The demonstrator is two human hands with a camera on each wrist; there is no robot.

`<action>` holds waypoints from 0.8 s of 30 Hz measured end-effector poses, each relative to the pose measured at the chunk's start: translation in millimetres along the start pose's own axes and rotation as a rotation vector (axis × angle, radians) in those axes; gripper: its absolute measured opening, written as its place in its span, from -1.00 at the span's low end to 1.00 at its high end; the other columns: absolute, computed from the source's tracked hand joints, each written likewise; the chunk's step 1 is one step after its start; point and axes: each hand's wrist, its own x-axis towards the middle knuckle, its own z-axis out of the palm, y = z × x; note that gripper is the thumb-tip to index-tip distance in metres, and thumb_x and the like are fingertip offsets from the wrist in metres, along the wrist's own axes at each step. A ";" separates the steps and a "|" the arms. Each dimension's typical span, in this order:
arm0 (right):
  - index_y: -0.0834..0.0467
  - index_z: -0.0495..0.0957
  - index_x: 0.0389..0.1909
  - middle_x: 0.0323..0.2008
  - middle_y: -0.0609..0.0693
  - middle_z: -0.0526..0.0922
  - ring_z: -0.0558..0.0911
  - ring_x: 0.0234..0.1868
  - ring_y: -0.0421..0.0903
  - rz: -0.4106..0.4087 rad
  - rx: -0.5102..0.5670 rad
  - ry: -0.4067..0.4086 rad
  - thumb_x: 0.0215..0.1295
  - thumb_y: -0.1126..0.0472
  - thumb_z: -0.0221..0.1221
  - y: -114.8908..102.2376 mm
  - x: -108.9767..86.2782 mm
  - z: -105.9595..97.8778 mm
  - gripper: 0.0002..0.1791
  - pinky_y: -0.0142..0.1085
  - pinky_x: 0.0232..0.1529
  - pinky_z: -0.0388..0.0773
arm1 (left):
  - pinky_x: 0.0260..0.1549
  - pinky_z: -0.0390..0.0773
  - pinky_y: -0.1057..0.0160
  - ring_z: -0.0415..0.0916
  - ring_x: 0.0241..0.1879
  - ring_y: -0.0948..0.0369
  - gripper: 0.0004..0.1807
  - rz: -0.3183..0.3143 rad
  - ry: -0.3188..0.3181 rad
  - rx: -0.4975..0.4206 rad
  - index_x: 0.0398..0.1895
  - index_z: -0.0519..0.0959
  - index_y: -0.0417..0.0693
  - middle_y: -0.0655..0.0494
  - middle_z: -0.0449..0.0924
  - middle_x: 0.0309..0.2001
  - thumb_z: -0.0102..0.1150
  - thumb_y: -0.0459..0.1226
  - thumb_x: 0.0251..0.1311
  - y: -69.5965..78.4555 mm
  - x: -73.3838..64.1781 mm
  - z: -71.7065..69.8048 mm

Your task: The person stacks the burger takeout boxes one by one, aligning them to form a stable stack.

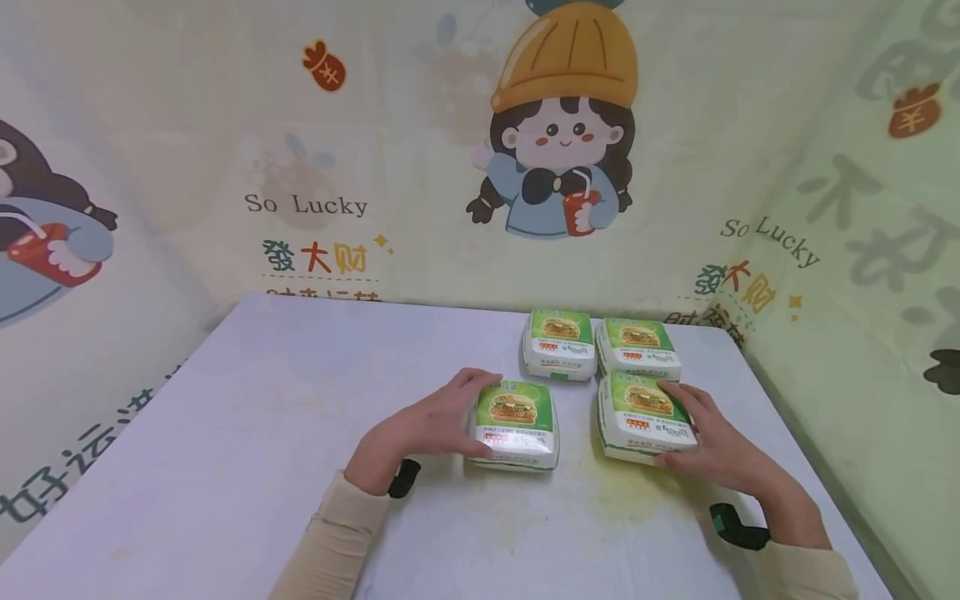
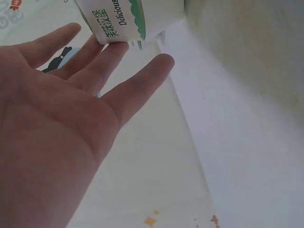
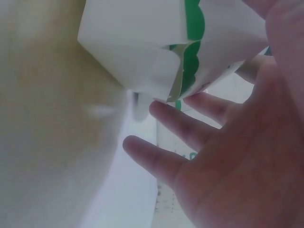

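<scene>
Four-sided burger boxes, white and green with a burger picture on the lid, are on the white table. My left hand holds the left side of the near-left burger box, thumb at its front and fingers toward its far corner. In the left wrist view, fingertips touch the wall of that box. At the right, my right hand grips the near-right burger box between thumb and fingers. That box sits slightly askew. Its side flap shows a small gap in the right wrist view.
Two more burger boxes stand behind, a back-left one and a back-right one, side by side. The near-right box is close against the back-right one. A printed cloth hangs around the white table.
</scene>
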 end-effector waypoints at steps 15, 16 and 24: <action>0.03 -0.03 0.55 0.38 0.28 0.05 0.38 0.15 0.21 -0.022 0.013 0.009 0.04 -0.06 0.45 -13.7 -6.4 -4.7 0.15 -0.21 -0.11 0.45 | 0.33 0.36 0.06 0.23 0.33 0.18 0.12 -0.018 -0.011 -0.025 0.52 0.12 -0.01 0.10 0.13 0.41 0.55 0.00 -0.11 -3.4 0.8 1.1; 0.03 -0.02 0.55 0.38 0.27 0.07 0.39 0.14 0.21 -0.036 0.011 0.018 0.04 -0.06 0.46 -15.8 -6.8 -5.2 0.14 -0.24 -0.12 0.45 | 0.33 0.35 0.05 0.22 0.34 0.18 0.12 -0.018 -0.009 -0.032 0.52 0.12 -0.01 0.10 0.13 0.41 0.54 -0.01 -0.11 -3.7 0.6 0.8; -0.08 0.01 0.55 0.38 0.20 0.09 0.42 0.14 0.29 -0.101 0.022 0.074 0.04 -0.02 0.47 -31.0 -6.1 -9.6 0.11 -0.42 -0.18 0.44 | 0.33 0.35 0.05 0.24 0.35 0.11 0.09 -0.024 0.004 -0.053 0.51 0.14 -0.03 0.08 0.16 0.38 0.53 -0.07 -0.10 -4.4 0.1 -1.0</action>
